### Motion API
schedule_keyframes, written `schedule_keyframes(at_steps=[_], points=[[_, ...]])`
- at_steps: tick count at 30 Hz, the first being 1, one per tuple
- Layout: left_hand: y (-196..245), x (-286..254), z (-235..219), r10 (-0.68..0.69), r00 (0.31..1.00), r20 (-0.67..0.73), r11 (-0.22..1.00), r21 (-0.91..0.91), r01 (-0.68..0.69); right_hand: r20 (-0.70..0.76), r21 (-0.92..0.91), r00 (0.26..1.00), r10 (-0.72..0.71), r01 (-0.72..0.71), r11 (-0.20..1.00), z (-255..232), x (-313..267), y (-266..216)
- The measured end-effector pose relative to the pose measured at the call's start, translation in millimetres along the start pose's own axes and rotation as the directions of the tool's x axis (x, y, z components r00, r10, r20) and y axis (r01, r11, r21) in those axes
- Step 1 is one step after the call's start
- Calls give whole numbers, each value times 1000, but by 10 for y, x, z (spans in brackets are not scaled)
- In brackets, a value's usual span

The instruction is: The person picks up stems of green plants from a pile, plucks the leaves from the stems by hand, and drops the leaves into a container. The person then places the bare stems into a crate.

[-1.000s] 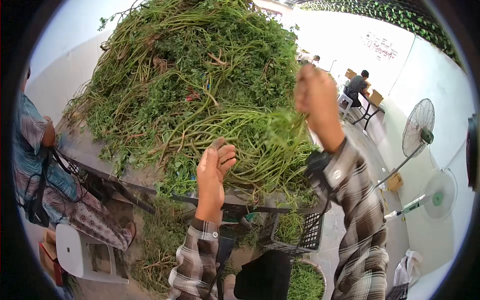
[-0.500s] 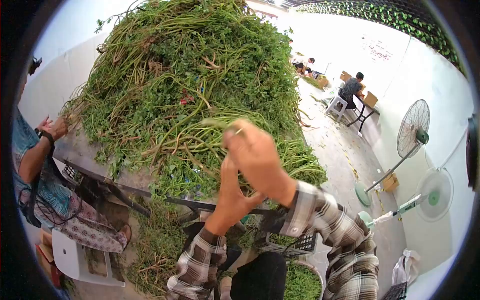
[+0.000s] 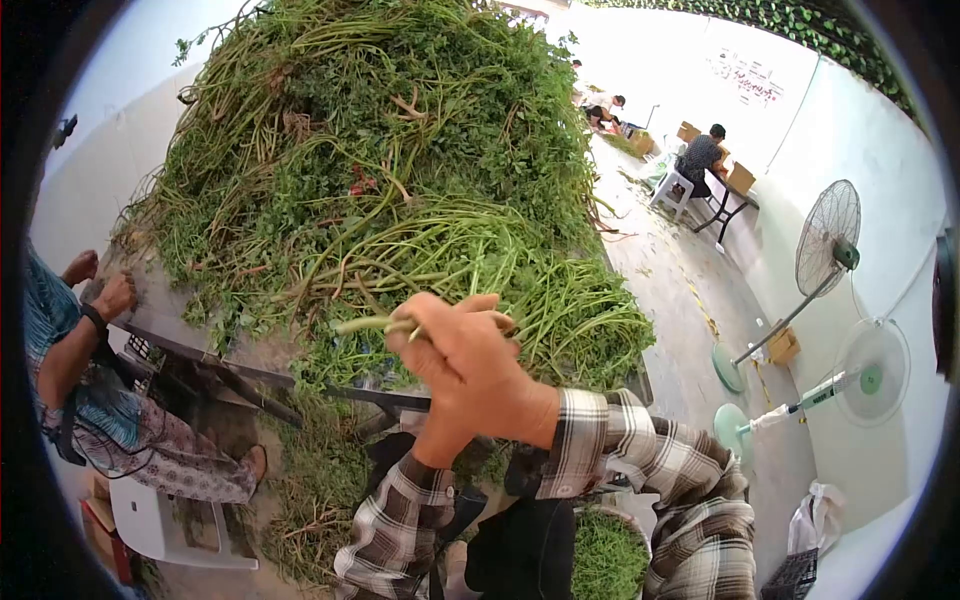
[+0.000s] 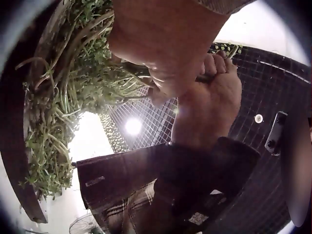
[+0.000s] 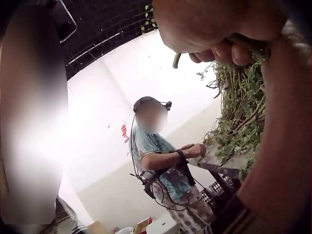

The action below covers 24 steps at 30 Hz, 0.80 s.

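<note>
In the head view my right hand crosses over my left hand, hiding most of it. Pale green stems stick out leftward from the right hand's curled fingers. Seen from the right wrist, that hand grips a stem whose cut end points down. In the left wrist view my left hand curls round thin stems, partly hidden, against my right hand. Behind both hands rises a big heap of leafy green stems.
The heap covers much of a dark table. A person stands at its left, near a white stool. Below are fallen greens and a round container of greens. Two fans, one a wire-caged fan, stand right.
The right hand came from the upper right of the heap down and left onto the left hand, and has turned; stems now point left from it. The left hand moved slightly right.
</note>
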<state>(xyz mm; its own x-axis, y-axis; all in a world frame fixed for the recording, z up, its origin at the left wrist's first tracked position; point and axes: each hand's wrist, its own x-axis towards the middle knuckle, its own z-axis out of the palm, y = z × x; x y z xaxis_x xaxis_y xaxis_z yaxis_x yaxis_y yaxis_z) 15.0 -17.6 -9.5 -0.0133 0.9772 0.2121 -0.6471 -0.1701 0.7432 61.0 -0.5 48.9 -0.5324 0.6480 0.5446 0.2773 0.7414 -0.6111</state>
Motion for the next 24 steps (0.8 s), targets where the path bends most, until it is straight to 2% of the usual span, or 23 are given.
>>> schedule_keyframes(at_steps=[1,2,3,5,6,7,9,10,11,12,13,14,15,16,17,18,20,24], points=[[-11,19,-34,19,1000,-16,1000,-15,-19,-62,-261,996,-70,51,964,96,-49,21],[-25,43,-69,38,999,-29,999,-28,-39,-105,-508,983,-153,79,858,129,-69,20],[-36,59,-116,54,998,-44,998,-39,-56,-109,-506,983,-149,74,860,102,-78,-2],[-51,105,-216,91,993,-77,993,-61,-96,61,-168,990,-130,138,976,-28,-103,-44],[-58,126,-262,108,990,-95,991,-74,-115,147,14,979,-141,141,990,-96,-115,-55],[-68,154,-297,126,986,-113,987,-88,-136,147,13,979,-139,138,990,-165,-115,-48],[-77,192,-352,158,976,-152,977,-116,-176,51,45,973,-227,224,973,-298,-138,-25],[-68,225,-359,178,969,-170,971,-130,-201,54,44,972,-227,225,973,-386,-175,4],[76,206,-281,209,942,-262,967,-89,-239,107,32,990,-91,88,996,-480,-232,52],[94,211,-313,206,942,-265,967,-94,-238,158,10,986,45,-47,999,-553,-274,108],[125,208,-377,254,932,-259,943,-149,-299,162,8,986,47,-49,999,-571,-333,200],[145,200,-409,301,919,-255,912,-202,-356,190,-83,964,184,-171,982,-554,-425,342],[223,168,-344,285,912,-294,914,-204,-351,202,-176,927,317,-284,942,-546,-496,505],[241,163,-348,284,913,-291,914,-204,-350,200,-177,927,318,-285,942,-538,-568,736],[262,156,-373,348,909,-230,883,-247,-400,218,-259,931,293,-235,937,-524,-647,994],[291,145,-371,413,895,-170,846,-292,-446,239,-337,933,269,-180,924,-536,-668,1064],[411,67,-296,429,886,-174,835,-297,-463,267,-325,934,238,-146,934,-584,-664,1156],[539,-38,-192,500,856,-133,784,-350,-513,221,-324,959,180,-102,941,-528,-692,1327]])
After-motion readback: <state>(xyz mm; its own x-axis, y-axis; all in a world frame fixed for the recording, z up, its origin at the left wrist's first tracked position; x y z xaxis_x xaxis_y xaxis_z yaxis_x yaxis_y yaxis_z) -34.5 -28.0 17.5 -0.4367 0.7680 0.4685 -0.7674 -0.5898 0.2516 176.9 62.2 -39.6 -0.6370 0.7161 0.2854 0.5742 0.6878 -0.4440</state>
